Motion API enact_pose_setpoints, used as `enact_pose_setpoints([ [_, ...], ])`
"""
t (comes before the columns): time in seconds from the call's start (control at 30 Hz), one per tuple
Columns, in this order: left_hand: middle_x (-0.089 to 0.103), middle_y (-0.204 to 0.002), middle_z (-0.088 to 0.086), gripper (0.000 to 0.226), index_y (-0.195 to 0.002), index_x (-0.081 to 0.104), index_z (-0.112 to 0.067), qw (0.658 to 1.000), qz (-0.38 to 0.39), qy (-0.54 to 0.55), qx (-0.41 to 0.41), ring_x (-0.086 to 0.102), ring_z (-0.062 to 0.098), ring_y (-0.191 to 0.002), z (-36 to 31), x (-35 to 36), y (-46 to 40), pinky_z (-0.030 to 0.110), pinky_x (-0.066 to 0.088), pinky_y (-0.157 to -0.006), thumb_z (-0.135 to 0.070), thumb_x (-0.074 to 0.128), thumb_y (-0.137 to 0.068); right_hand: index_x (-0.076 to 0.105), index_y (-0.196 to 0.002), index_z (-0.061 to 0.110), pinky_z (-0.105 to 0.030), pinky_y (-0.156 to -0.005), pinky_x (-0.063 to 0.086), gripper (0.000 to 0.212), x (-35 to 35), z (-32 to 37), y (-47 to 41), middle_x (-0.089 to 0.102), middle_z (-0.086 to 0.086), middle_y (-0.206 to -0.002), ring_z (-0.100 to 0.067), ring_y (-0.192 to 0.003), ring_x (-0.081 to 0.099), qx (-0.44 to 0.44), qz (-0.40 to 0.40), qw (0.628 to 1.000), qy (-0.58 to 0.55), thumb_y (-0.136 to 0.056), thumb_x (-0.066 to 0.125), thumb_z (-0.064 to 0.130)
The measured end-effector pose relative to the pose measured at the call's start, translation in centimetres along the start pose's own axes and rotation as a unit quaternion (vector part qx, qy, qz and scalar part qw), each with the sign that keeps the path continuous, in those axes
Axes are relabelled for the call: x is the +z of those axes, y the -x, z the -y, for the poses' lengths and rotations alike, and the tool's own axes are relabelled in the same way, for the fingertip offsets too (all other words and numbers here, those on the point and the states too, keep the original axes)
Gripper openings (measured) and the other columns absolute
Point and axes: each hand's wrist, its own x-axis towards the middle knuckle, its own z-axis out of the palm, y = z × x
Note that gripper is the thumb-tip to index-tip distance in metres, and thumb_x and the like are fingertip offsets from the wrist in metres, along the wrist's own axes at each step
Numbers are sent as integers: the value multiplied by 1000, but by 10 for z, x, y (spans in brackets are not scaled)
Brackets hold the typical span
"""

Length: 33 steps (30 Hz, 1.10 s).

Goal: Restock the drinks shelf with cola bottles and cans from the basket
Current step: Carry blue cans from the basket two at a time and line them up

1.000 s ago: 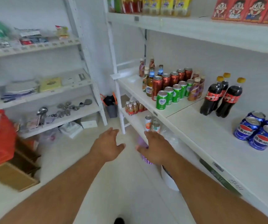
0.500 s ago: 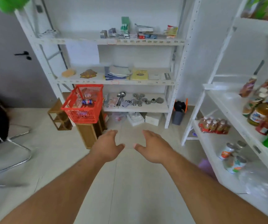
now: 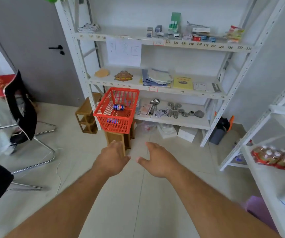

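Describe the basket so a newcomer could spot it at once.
Face the white shelving unit beside the grey door. At its lower left corner, on a small wooden stand, sits the red plastic mesh basket. It is the only red basket, with a blue cola can lying inside.

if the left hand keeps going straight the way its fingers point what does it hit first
Most likely the wooden stand just beyond the left hand, which carries the red basket. Depth is hard to judge, so the hand may pass above it and reach the basket front instead.
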Motion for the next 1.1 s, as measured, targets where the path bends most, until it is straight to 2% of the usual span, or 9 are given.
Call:
enact_pose_setpoints([
  [0.27,52,-149,9,54,-142,51,-15,999,18,-6,-28,53,31,-134,-6,-3,-86,40,48,-102,-40,67,-97,35,-157,12,-40,-118,37,77,-13,-23,-97,40,-8,-163,-27,-148,40,-4,19,1000,-20,-98,56,58],
  [0.5,54,-151,-3,72,-150,43,-32,999,5,14,-51,54,22,-134,-10,-13,-173,35,48,-100,-56,68,-86,41,-152,14,-43,-115,42,69,-42,-43,-184,46,-9,-158,-28,-143,46,-6,40,997,-61,-98,57,54],
  [0.67,43,-161,0,69,-155,40,-25,997,23,2,-68,43,23,-145,-3,-12,-213,35,41,-110,-47,66,-95,40,-153,16,-40,-113,42,69,-44,-43,-234,45,-8,-158,-27,-143,47,-8,57,995,-84,-99,58,54],
  [0.83,46,-157,-1,67,-151,45,-25,997,28,14,-77,45,23,-143,19,-16,-271,35,42,-110,-49,67,-93,41,-152,17,-37,-111,42,65,-41,-36,-285,48,-7,-157,-26,-141,49,4,71,992,-103,-99,60,49],
  [0.93,51,-149,-12,67,-147,48,-34,997,31,31,-57,50,19,-135,38,-25,-310,34,46,-104,-55,66,-86,44,-151,17,-35,-109,42,60,-42,-25,-320,51,-6,-155,-26,-141,50,17,75,991,-109,-101,61,45],
  [1.0,53,-133,-19,53,-139,54,-38,997,37,54,-39,55,12,-120,52,-35,-337,26,46,-91,-45,69,-89,48,-148,21,-37,-107,45,56,-39,-13,-348,55,-5,-152,-26,-138,53,27,72,991,-106,-99,62,45],
  [1.1,62,-122,-17,35,-126,61,-40,996,36,87,-6,60,7,-105,81,-52,-383,19,46,-77,-35,71,-92,56,-132,34,-42,-102,54,49,-25,7,-397,67,3,-136,-22,-123,64,47,53,990,-121,-88,61,56],
])
